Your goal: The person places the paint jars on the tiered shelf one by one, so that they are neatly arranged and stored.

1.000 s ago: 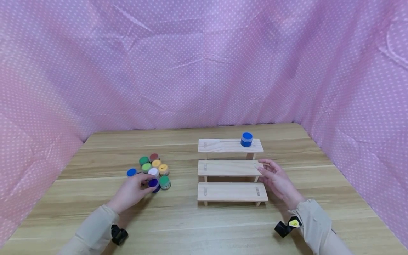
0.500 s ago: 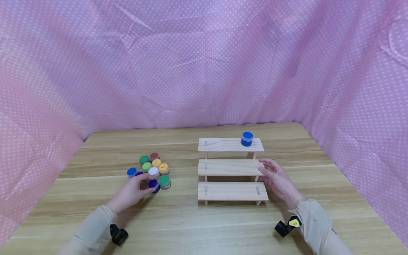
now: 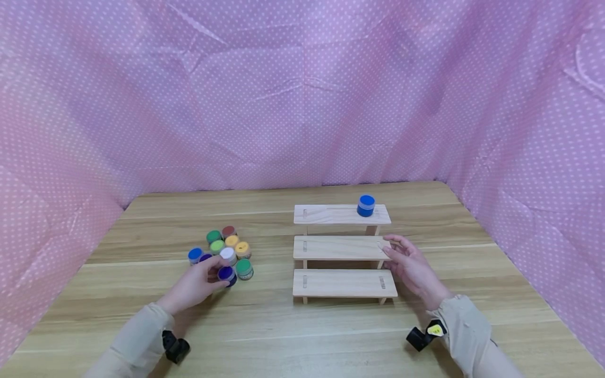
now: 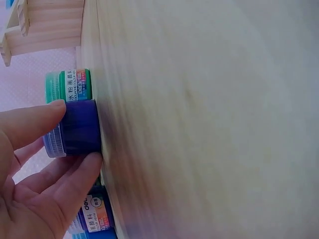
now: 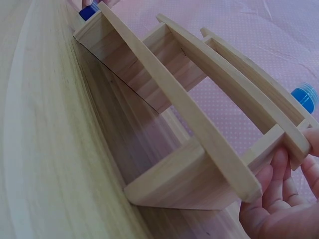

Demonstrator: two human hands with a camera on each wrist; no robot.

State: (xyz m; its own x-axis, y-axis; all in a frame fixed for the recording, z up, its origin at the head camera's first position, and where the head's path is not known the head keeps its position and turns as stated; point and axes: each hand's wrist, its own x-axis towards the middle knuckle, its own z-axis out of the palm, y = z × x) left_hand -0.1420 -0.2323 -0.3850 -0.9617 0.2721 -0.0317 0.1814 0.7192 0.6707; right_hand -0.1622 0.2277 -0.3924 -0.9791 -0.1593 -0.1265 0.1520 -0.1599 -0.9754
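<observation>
Pink cloth hangs behind a table bearing a three-tier rack. The right hand grips the middle shelf at its right end, fingers curled; the left hand pinches a purple jar between thumb and fingers, beside a green jar. A blue jar stands on the top shelf.

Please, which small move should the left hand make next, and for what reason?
I would probably have the left hand lift the dark blue jar clear of the green-lidded jar close beside it, because this hand already pinches it. The right hand grips the wooden rack, whose top shelf bears only one blue jar.
</observation>
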